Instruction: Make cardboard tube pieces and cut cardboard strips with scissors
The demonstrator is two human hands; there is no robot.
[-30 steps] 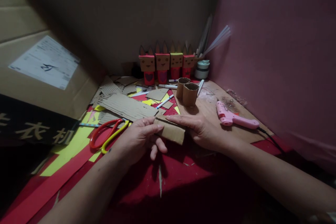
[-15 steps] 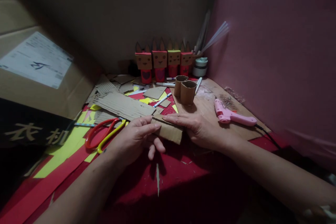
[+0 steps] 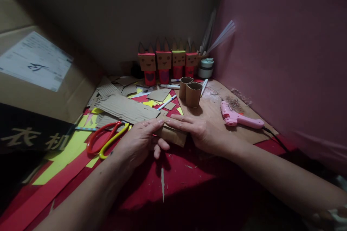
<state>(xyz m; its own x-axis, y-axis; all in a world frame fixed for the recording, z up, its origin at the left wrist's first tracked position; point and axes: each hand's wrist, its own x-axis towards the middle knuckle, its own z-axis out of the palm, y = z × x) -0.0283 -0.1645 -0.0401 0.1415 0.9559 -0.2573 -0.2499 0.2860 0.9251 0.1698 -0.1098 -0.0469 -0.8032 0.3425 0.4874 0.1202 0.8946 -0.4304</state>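
A folded piece of brown cardboard [image 3: 175, 137] lies between both hands, low over the red table cover. My left hand [image 3: 148, 137] is closed on its left end, thumb on the top edge and the lower fingers curled beneath. From the other side my right hand [image 3: 197, 131] holds the right end, its fingers stretched along the upper face and the thumb hidden. Just beyond stand two cardboard tubes [image 3: 193, 95], upright and side by side. Scissors [image 3: 108, 139] with one red and one yellow handle rest left of my left hand.
A pink glue gun [image 3: 240, 117] with a black cord lies on a board at right. Several cardboard figures with faces [image 3: 164, 61] line the back wall. Corrugated scraps [image 3: 127, 108], markers [image 3: 167, 102] and yellow paper [image 3: 62, 158] lie leftward. A large carton [image 3: 38, 79] stands far left.
My left thumb has moved up onto the cardboard's top edge, near my right fingertips. The cardboard has tilted slightly. The whole view has shifted a little.
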